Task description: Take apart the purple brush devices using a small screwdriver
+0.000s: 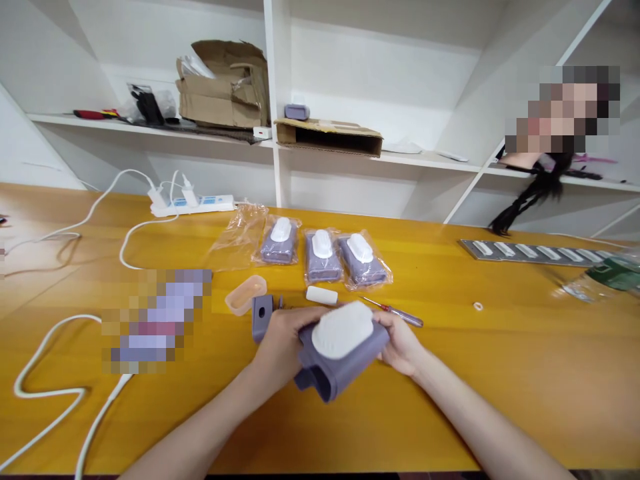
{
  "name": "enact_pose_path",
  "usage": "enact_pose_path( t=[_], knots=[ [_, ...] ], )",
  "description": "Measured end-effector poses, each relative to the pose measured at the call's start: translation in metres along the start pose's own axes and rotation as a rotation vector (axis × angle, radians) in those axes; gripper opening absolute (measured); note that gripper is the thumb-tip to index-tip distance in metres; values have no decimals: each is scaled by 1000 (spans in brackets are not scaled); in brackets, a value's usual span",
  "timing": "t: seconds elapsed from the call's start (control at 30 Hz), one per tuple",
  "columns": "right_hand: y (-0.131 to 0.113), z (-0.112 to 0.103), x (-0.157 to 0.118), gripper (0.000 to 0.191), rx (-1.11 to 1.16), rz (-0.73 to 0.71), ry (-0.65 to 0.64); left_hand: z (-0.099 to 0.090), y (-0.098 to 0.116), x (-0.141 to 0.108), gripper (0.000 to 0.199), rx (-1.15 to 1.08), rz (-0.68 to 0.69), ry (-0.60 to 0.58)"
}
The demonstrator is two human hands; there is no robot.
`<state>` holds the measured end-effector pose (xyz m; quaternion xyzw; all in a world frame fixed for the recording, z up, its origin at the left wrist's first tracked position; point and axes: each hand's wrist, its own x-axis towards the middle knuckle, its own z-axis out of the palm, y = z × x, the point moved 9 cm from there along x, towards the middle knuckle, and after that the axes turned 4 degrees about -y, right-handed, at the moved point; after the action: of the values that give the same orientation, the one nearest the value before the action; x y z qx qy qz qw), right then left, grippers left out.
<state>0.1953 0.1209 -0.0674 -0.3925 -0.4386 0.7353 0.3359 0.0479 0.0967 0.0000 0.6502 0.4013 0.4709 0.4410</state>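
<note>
Both my hands hold a grey-purple plastic housing with a white ribbed oval piece on top, lifted above the table and tilted, its open end toward me. My left hand grips its left side, and my right hand closes on its far right corner. Just beyond my left hand stands a small grey-purple part with a hole. A white block lies behind the housing. To its right is a screwdriver with a clear handle.
Farther back lie several similar housings in clear bags, such as a bagged housing. A translucent oval cover sits left of them. A power strip, a tray of white pieces, a plastic bottle and a small ring are on the table.
</note>
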Motion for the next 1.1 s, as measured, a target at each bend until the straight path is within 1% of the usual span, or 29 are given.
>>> enact_pose_path(
  t=[0.07, 0.13, 0.17, 0.2, 0.3, 0.4, 0.47, 0.53, 0.6, 0.7, 0.77, 0.87, 0.97, 1.1],
  knots=[
    [-12, 2, -4, 34, 79, -60, -51, -6, -20, 0, 23, -108, -191, 72],
    [-23, 6, -8, 33, 114, -153, -115, -2, -34, -2, 21, -252, -349, 76],
    [-26, 6, -9, 30, 99, -204, -122, 3, -36, -3, 21, -310, -388, 52],
    [-27, 5, -9, 28, 77, -241, -107, 7, -35, -4, 20, -345, -397, 30],
    [-18, -4, -5, 24, 75, -261, -26, 14, -22, -6, 19, -309, -320, -18],
    [-10, -10, 2, 32, 128, -217, -2, 16, -6, -10, 24, -96, -191, -73],
    [-9, -14, 5, 34, 143, -199, 13, 13, 2, -13, 42, 124, -124, -77],
    [-9, -17, 6, 33, 152, -181, 26, 6, 7, -16, 61, 309, -66, -35],
    [-8, -18, 7, 34, 149, -165, 29, 0, 14, -18, 68, 415, 24, 16],
    [-5, -19, 8, 36, 130, -154, 32, -1, 25, -21, 69, 507, 160, 74],
    [-4, -19, 9, 36, 108, -159, 39, -1, 28, -22, 67, 554, 210, 108],
    [-5, -19, 8, 34, 58, -185, 52, 0, 29, -21, 55, 600, 260, 152],
    [-8, -18, 7, 32, -6, -230, 68, 0, 27, -18, 45, 629, 282, 154],
    [-14, -18, 2, 35, -112, -318, 85, -1, 19, -11, 41, 607, 237, 110]
  ],
)
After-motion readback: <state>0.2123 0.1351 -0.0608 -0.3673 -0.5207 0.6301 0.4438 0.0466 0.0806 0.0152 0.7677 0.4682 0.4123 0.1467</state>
